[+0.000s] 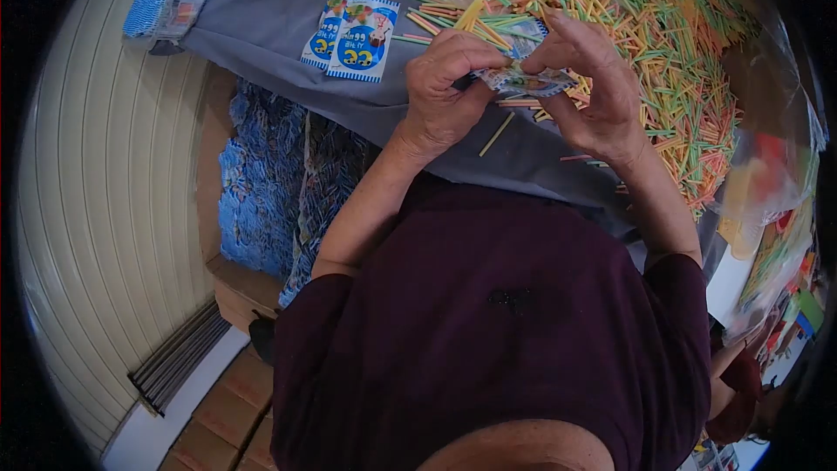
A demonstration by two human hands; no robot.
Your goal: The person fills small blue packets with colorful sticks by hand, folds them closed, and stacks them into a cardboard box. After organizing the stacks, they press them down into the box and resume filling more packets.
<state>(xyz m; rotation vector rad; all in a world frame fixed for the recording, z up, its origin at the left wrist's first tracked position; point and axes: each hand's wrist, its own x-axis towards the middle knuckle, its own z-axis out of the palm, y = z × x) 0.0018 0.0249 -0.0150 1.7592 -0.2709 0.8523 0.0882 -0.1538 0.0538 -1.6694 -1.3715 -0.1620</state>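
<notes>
Both my hands hold a small printed packet [523, 80] between them, just above the near edge of a grey-covered table [279, 26]. My left hand [445, 87] pinches its left end with thumb and fingers. My right hand [593, 87] grips its right end. A few coloured sticks poke out by the packet. Behind my hands lies a big heap of thin coloured sticks [645, 26] in yellow, green, orange and pink. One loose yellow stick [497, 133] rests on the cloth below my hands.
Two blue-and-white printed packets [353, 33] lie on the cloth to the left. A cardboard box [261, 183] full of blue packets stands below the table's left side. Clear plastic bags with coloured goods [776, 209] hang at the right. More cartons [227, 419] sit on the floor.
</notes>
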